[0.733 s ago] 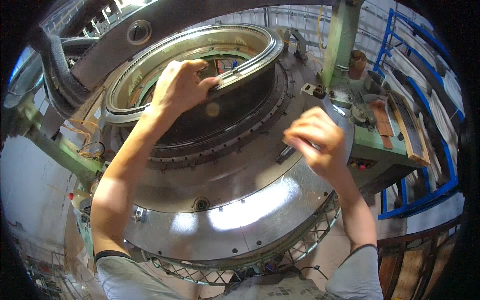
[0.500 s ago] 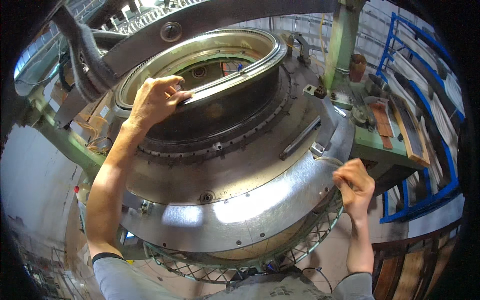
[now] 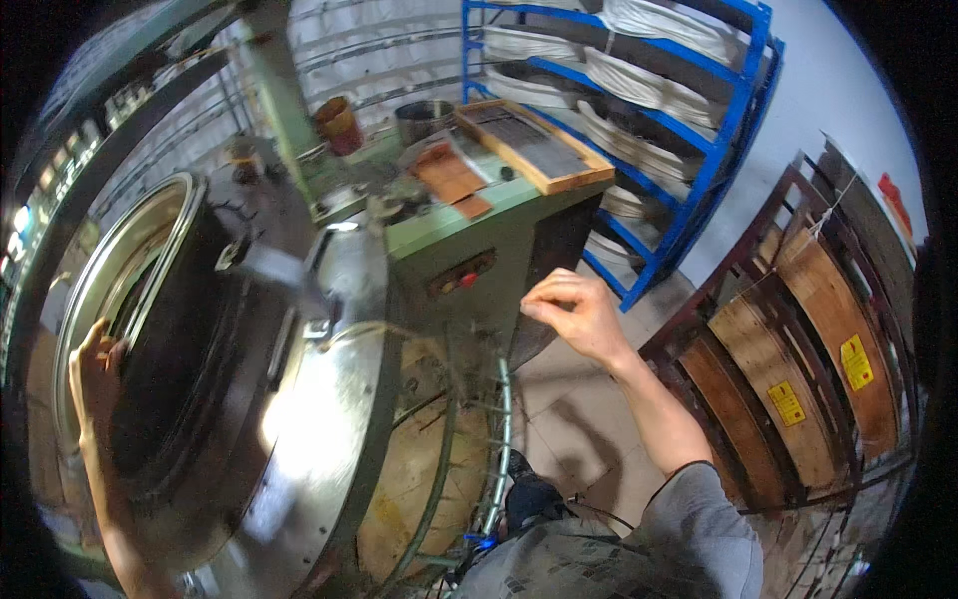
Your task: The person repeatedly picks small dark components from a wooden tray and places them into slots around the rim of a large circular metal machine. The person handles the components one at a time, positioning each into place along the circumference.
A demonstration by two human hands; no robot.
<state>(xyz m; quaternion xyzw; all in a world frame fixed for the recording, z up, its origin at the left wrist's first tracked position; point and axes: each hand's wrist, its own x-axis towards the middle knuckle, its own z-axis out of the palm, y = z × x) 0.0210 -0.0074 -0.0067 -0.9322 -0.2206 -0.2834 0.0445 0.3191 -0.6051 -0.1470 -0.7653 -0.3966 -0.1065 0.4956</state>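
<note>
My left hand [image 3: 92, 374] is at the near rim of a large metal ring [image 3: 185, 190] on a dark cylinder. Its fingers are bent, with the thumb apart from the index finger and nothing visible between them. Out to the right, my right hand [image 3: 574, 311] is raised above the floor, thumb and fingertips pinched together. Anything in that pinch is too small to make out. A thin pale strand [image 3: 374, 327] curves from a small metal block [image 3: 317, 329] on the machine's shiny round plate [image 3: 334, 399] toward the right; its far end is lost to view.
Beyond the plate stands a green cabinet [image 3: 479, 222] with a red button, bearing a wood-framed tray [image 3: 559, 180] and a dark pot [image 3: 424, 118]. A blue rack [image 3: 689, 200] holds white rolled material. Curved wooden panels [image 3: 788, 339] lean at the right. Green rails [image 3: 502, 429] curve below the plate.
The view has swung to the right, so the machine now lies at the left. My right hand has moved outward, away from the plate, still pinched. My left hand stays at the ring's rim.
</note>
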